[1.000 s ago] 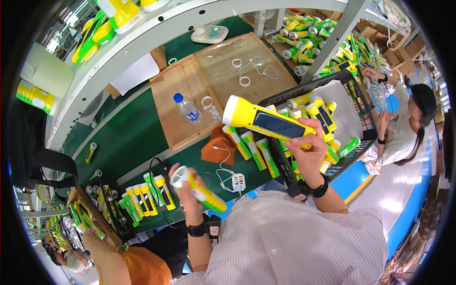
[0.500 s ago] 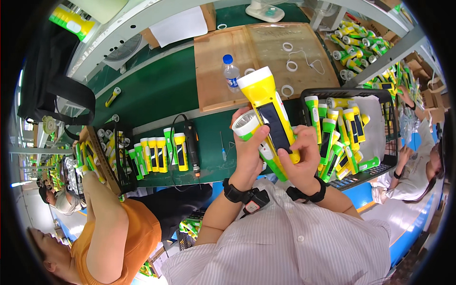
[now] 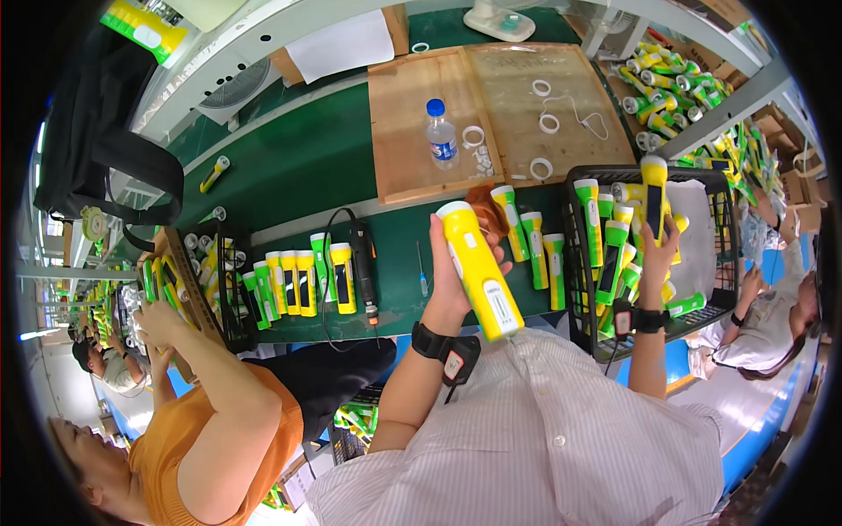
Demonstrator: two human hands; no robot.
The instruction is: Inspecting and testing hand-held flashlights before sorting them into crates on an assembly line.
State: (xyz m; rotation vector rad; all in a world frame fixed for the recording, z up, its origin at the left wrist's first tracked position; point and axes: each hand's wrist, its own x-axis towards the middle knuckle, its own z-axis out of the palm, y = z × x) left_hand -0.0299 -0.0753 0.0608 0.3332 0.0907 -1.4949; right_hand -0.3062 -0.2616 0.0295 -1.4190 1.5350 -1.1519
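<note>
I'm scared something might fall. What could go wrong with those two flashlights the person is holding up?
The left hand holds one yellow flashlight raised over the table edge; if the grip slips, it may drop. The right hand lifts another flashlight over the crowded black basket, where it might knock others. The water bottle could tip if bumped.

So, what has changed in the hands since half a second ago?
The hands have parted. The left hand still holds a yellow flashlight over the green bench. The right hand has carried the other flashlight right, over the black crate. Nothing was let go; the water bottle stayed put.
</note>
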